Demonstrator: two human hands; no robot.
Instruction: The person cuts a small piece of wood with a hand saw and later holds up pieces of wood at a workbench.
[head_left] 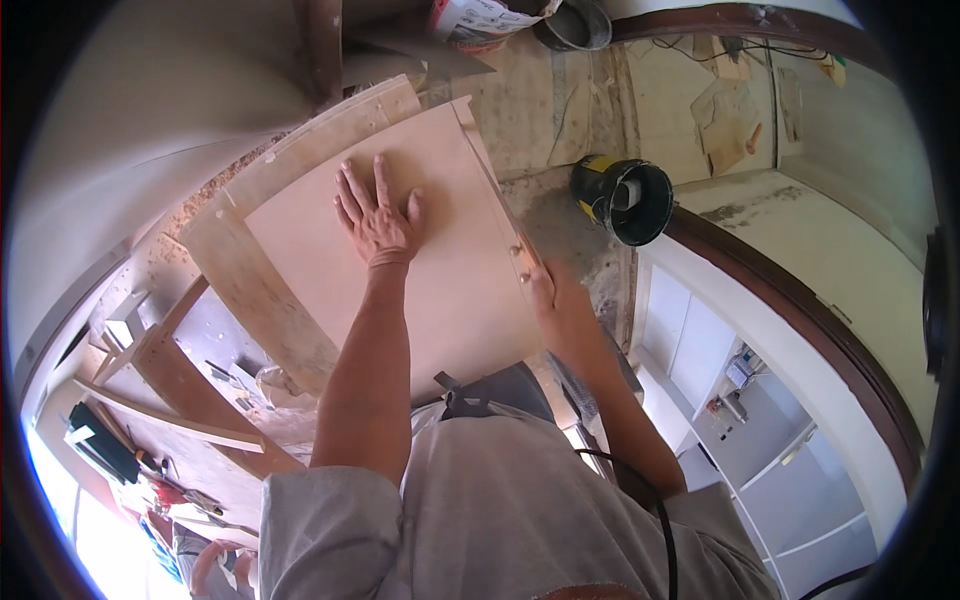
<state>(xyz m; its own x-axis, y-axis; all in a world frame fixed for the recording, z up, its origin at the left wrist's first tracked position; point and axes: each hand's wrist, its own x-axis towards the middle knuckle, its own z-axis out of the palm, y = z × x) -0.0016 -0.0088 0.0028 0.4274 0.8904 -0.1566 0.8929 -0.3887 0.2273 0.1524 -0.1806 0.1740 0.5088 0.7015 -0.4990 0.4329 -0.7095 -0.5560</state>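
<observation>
My left hand point(380, 225) lies flat, fingers spread, on a smooth pale wooden panel point(440, 290). This panel rests on a larger, rougher board point(265, 285), which shows along its left and far sides. At the panel's right edge my right hand point(548, 295) is closed around a small orange-brown wooden tool point(527, 258) with two round brass-coloured studs. The tool sits against the edge, and its exact kind is hard to tell because the hand covers much of it.
Right of the panel, a black bucket point(590, 195) lies tilted with a pale cylinder inside. A bag point(480, 25) and a dark tub point(575, 28) stand beyond. Planks point(190, 385) and tools are at left, another person point(205, 565) at lower left. A black cable point(665, 540) crosses my right side.
</observation>
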